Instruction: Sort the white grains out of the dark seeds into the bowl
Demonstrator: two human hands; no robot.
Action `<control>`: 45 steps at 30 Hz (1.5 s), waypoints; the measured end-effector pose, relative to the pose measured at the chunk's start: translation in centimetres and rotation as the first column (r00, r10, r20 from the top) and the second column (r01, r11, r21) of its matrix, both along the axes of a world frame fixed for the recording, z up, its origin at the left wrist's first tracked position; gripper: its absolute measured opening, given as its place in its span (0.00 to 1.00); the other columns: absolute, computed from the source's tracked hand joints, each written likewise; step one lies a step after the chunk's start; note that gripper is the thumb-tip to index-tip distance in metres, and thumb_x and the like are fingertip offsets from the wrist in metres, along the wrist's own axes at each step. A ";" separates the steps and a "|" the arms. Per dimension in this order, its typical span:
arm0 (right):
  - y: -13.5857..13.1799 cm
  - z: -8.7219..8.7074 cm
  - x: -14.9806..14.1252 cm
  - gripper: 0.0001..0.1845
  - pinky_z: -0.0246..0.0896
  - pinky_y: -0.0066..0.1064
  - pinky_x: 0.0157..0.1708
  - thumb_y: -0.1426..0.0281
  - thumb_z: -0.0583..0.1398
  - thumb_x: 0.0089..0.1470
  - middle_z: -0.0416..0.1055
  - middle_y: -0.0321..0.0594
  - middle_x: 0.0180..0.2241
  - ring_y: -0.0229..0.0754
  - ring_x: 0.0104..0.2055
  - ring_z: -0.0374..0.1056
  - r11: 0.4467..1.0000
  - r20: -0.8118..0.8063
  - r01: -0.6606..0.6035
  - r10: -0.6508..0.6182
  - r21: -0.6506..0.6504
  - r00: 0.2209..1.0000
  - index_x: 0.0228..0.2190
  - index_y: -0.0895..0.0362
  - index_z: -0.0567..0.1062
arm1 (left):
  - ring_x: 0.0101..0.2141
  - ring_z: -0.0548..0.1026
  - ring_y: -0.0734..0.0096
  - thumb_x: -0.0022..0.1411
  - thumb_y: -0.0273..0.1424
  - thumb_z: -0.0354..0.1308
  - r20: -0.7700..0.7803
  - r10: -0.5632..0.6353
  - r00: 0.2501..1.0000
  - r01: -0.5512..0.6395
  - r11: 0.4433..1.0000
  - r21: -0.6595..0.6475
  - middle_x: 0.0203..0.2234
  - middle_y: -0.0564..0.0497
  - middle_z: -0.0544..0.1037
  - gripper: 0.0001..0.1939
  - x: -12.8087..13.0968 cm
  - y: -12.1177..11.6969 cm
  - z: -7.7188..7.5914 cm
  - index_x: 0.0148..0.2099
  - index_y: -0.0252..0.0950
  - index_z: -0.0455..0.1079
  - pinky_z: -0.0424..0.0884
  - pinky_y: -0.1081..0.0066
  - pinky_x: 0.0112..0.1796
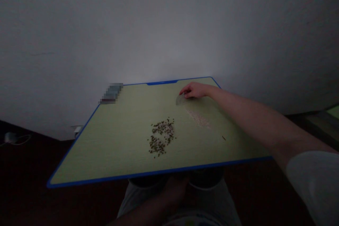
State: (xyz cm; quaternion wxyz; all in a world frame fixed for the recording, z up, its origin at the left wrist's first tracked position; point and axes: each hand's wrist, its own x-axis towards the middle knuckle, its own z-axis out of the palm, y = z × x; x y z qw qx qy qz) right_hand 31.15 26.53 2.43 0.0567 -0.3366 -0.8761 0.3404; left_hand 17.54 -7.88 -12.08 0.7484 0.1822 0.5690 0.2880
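My right hand (192,90) is at the back right of the table, its fingers closed on a clear, half-round protractor (180,99). The protractor is tilted up with its lower edge at the tabletop. Just in front of it lies a loose strip of white, rice-like grains (198,118). Nearer the middle, a scattered pile of small dark green beans (157,145) is mixed with more white grains. My left hand (177,187) rests low over my lap, below the table's front edge; its fingers are in shadow and hidden.
The pale green table (113,141) has a raised blue rim and stands against a grey wall (164,24). A blurred-out flat object (111,93) lies at its back left corner. A short brown stick (224,137) lies on the right. A socket (77,130) shows beyond the left edge.
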 end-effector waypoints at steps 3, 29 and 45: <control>-1.0 0.1 -0.3 0.21 0.56 0.29 0.33 0.71 0.62 0.46 0.73 0.37 0.29 0.36 0.29 0.63 0.998 0.021 -0.070 0.070 0.000 0.997 0.45 0.58 0.78 | 0.29 0.79 0.62 0.60 0.37 0.56 -0.018 0.020 1.000 -0.020 1.000 0.014 0.33 0.43 0.80 0.15 -0.3 0.2 0.5 0.46 0.33 0.69 0.74 0.60 0.34; -13.8 0.4 5.1 0.22 0.55 0.28 0.28 0.70 0.59 0.49 0.73 0.36 0.27 0.37 0.27 0.63 1.000 0.067 0.023 -0.024 0.019 0.997 0.47 0.57 0.78 | 0.38 0.79 0.56 0.57 0.35 0.56 0.060 -0.087 0.994 0.079 0.989 0.122 0.40 0.42 0.81 0.15 -1.6 -1.7 6.3 0.45 0.33 0.72 0.74 0.61 0.38; -9.3 -1.0 11.7 0.23 0.53 0.30 0.23 0.68 0.60 0.48 0.66 0.35 0.22 0.35 0.22 0.58 0.903 -0.075 0.427 -0.423 0.050 0.903 0.47 0.62 0.76 | 0.38 0.79 0.52 0.56 0.32 0.57 0.069 -0.054 0.996 0.046 0.993 0.108 0.40 0.39 0.81 0.17 -1.7 -1.5 7.5 0.48 0.31 0.72 0.73 0.57 0.39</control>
